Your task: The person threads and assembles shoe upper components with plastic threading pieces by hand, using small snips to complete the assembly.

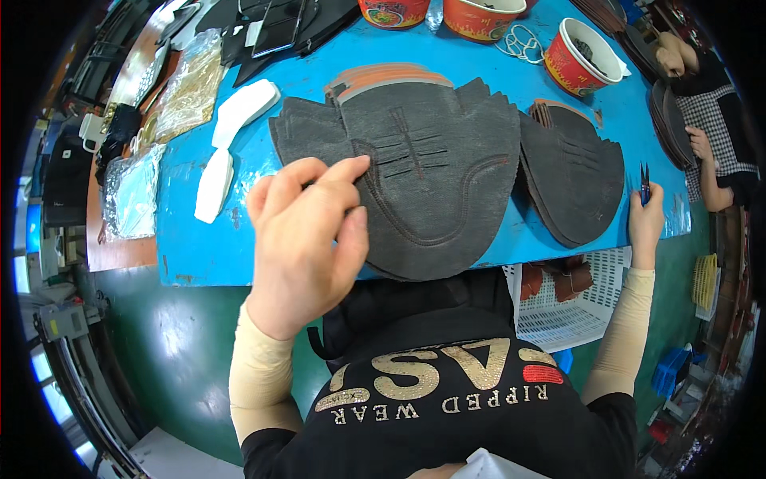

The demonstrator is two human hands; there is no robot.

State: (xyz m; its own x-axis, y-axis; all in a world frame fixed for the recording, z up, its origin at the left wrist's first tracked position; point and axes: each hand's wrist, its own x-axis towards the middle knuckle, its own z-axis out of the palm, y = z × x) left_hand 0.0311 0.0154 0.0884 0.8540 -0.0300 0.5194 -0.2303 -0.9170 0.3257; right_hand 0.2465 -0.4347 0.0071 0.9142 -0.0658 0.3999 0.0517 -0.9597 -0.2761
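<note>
A stack of dark grey shoe-upper pieces (431,152) lies in front of me. The top one has stitched curved lines and a row of slits. My left hand (307,231) hovers at its left side, index fingertip at the stitching. Its thumb is apart from the index, other fingers bent, and no object shows between them. To the right, a second stack of similar, smaller-looking pieces (576,172) rests at the table's near edge. Beside it, my right hand (648,217) is closed around small dark thread snips (645,182), whose blades point away from me.
On the blue table (187,255) stand red paper tubs (570,68) at the back, near a white cord (520,44). White shaped pieces (239,112) and plastic-wrapped packets (191,88) lie left. A white basket (562,315) sits below the edge. A co-worker's hand (700,148) holds dark pieces at right.
</note>
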